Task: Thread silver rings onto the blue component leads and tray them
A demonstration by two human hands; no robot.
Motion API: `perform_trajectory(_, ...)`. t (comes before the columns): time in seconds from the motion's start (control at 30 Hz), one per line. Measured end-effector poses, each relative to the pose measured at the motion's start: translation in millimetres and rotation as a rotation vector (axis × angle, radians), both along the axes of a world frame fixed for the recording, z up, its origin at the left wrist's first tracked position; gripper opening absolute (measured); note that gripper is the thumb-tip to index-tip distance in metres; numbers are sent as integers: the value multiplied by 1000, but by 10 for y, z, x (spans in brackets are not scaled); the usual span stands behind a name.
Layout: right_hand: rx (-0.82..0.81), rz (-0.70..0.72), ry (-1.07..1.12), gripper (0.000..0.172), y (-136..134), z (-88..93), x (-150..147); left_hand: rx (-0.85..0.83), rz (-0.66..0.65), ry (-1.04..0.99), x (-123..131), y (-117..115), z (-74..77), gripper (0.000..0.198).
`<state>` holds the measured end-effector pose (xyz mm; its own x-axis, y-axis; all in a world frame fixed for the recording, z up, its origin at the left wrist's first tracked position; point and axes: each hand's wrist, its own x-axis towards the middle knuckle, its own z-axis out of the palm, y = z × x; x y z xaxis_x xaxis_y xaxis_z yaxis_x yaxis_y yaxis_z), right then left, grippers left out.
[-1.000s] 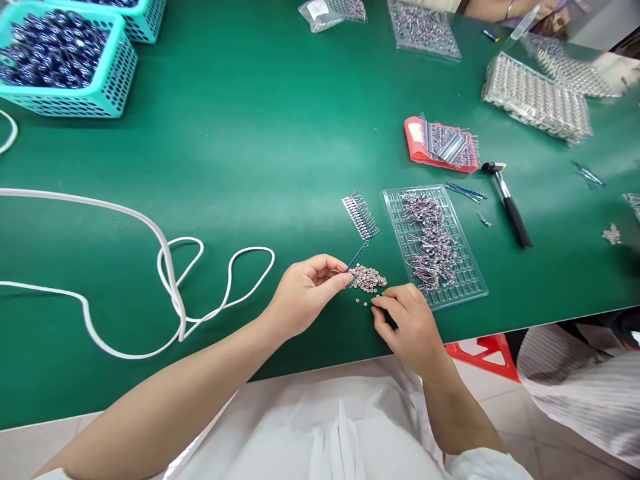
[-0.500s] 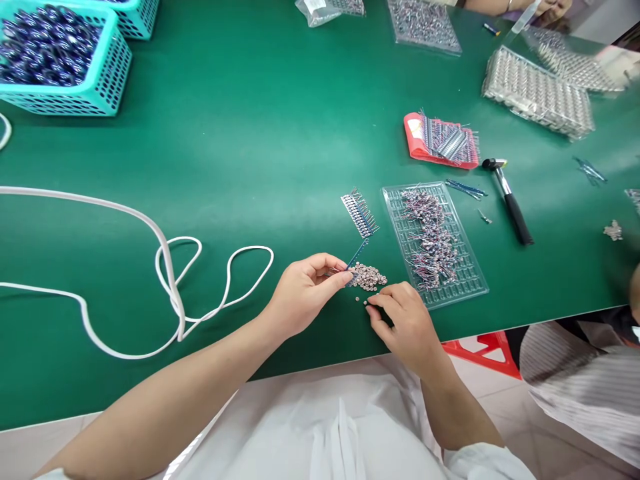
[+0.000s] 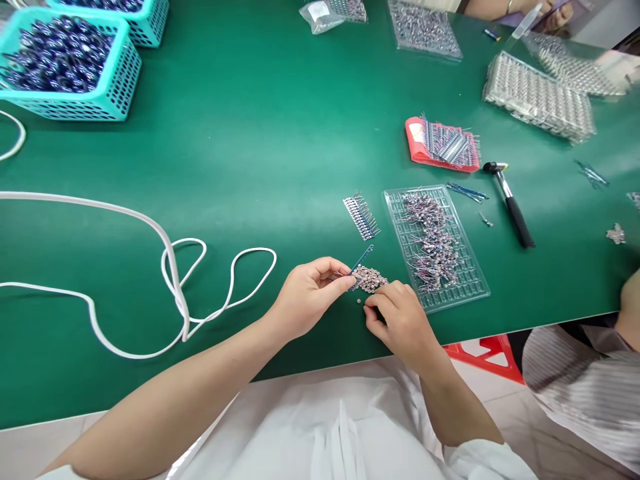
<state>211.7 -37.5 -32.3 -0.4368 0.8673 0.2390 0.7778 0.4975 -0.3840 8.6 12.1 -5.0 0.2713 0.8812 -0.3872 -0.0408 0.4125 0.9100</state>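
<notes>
My left hand [image 3: 306,297] is closed in a pinch on a narrow blue circuit-board strip [image 3: 362,259] that points up and away, with thin wires by the fingertips. Beside those fingertips lies a heap of small round metal pieces [image 3: 371,279]. My right hand [image 3: 397,319] rests low over the table just in front of the heap, thumb and forefinger pressed together; what is between them is hidden. One loose round piece [image 3: 359,301] sits left of its fingertips. Beyond the heap is a blue-and-white board strip with wires [image 3: 362,216].
Right of the heap, a clear plastic tray [image 3: 475,283] holds many wired pieces. A hammer [image 3: 511,205], a red packet of board strips [image 3: 417,153] and stacked trays [image 3: 540,97] lie farther off. White cable [image 3: 175,280] loops at left, below turquoise baskets [image 3: 107,93]. A co-worker's arm [image 3: 630,310] shows at right.
My right thumb and forefinger have come together where one of two loose round pieces lay; that piece no longer shows. My left hand keeps its pinch on the strip, which has tilted slightly.
</notes>
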Motion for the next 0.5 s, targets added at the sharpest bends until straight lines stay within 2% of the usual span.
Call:
perform_trajectory(0.13, -2, -75, 118, 12, -23, -51, 5, 18, -45, 13, -7, -1, 4, 16)
perform_trajectory(0.27, 11, -196, 322, 12, -46, -4, -32, 38, -138, -30, -7, -46, 17, 15)
perform_trajectory(0.4, 166, -308, 452, 11, -46, 72, -121, 33, -217, -122, 4, -122, 56, 13)
perform_trajectory(0.5, 262, -314, 453, 13, -39, 99, -159, 17, -221, -220, 6, -152, 80, 15)
